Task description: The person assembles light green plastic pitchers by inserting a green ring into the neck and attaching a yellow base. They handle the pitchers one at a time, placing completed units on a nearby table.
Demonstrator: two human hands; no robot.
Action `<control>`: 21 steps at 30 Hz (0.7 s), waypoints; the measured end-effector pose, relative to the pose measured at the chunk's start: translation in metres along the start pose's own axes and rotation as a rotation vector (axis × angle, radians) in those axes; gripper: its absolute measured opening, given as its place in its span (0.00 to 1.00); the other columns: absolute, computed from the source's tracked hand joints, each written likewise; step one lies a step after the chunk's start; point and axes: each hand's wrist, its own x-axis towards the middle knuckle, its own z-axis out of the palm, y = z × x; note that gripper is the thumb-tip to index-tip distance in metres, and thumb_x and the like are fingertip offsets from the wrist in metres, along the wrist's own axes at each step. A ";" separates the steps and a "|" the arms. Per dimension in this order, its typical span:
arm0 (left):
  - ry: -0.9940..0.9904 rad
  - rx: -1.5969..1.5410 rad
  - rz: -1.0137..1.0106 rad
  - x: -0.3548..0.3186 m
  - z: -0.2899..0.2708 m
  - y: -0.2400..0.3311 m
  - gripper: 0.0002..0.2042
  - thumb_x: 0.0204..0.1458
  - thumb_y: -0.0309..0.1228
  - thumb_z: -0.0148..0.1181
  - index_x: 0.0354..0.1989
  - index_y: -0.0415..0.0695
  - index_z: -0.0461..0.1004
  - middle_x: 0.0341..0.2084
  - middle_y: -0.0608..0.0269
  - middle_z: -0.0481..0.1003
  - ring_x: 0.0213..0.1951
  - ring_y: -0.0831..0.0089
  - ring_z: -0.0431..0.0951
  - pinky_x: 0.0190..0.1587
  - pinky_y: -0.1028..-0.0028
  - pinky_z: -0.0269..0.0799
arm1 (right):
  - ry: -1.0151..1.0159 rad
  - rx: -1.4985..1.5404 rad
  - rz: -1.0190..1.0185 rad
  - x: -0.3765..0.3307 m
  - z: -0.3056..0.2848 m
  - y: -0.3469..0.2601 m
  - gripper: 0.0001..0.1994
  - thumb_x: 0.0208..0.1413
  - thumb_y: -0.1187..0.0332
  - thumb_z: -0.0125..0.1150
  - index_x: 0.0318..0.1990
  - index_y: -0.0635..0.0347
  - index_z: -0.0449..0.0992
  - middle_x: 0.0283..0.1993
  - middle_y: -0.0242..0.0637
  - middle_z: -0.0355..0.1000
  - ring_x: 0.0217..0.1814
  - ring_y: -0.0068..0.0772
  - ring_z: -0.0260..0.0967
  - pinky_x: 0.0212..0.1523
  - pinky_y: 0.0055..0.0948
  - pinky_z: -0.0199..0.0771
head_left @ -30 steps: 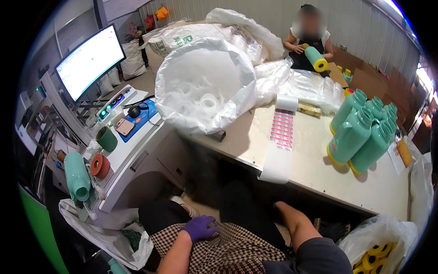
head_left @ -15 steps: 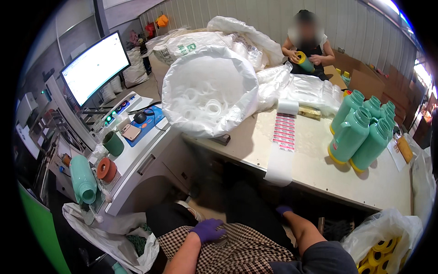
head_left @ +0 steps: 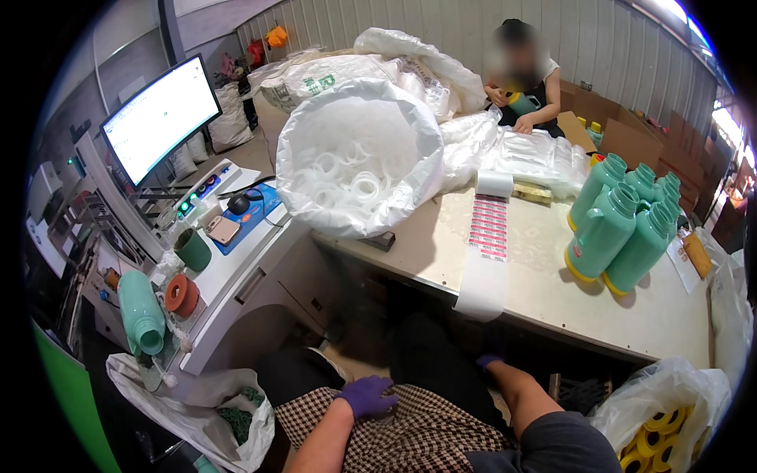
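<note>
My left hand (head_left: 369,396), in a purple glove, rests on the checkered apron (head_left: 418,418) over my lap. Its fingers lie loosely across the cloth, holding nothing. Below the table's front edge on the right is my right hand (head_left: 490,359), also purple-gloved. Only a bit of it shows; the fingers are lost in shadow. Above on the table lies a strip of red and white labels (head_left: 489,229), its white end hanging over the edge. Several green flasks (head_left: 603,240) with yellow bases stand at the table's right side.
A big white bag of clear rings (head_left: 359,162) stands on the table's left. Yellow rings (head_left: 654,441) fill a bag at lower right. On the left desk are a monitor (head_left: 162,118), a phone (head_left: 223,229) and a lying flask (head_left: 142,311). A co-worker (head_left: 524,79) sits opposite.
The co-worker has lowered one hand toward the plastic bags and tilted the flask in the other. My left hand has shifted only slightly on the apron.
</note>
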 end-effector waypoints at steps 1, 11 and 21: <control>0.003 -0.002 0.012 0.003 0.000 0.002 0.30 0.57 0.56 0.56 0.59 0.47 0.73 0.53 0.44 0.75 0.56 0.47 0.75 0.60 0.59 0.69 | 0.010 0.007 0.014 0.003 0.003 0.007 0.23 0.59 0.51 0.51 0.52 0.52 0.83 0.58 0.49 0.76 0.60 0.53 0.74 0.60 0.50 0.71; -0.151 0.038 -0.042 0.025 -0.004 0.011 0.34 0.55 0.58 0.51 0.63 0.47 0.70 0.60 0.44 0.72 0.61 0.49 0.72 0.64 0.59 0.66 | 0.041 0.058 -0.004 -0.010 -0.015 0.014 0.24 0.55 0.50 0.53 0.50 0.54 0.84 0.54 0.50 0.79 0.54 0.55 0.77 0.57 0.49 0.72; -0.080 0.030 0.038 0.024 -0.009 0.033 0.26 0.55 0.54 0.52 0.52 0.45 0.76 0.50 0.43 0.76 0.54 0.47 0.76 0.57 0.55 0.71 | 0.101 -0.007 0.027 -0.012 -0.001 0.020 0.26 0.54 0.48 0.53 0.51 0.55 0.83 0.54 0.50 0.79 0.55 0.55 0.77 0.57 0.50 0.71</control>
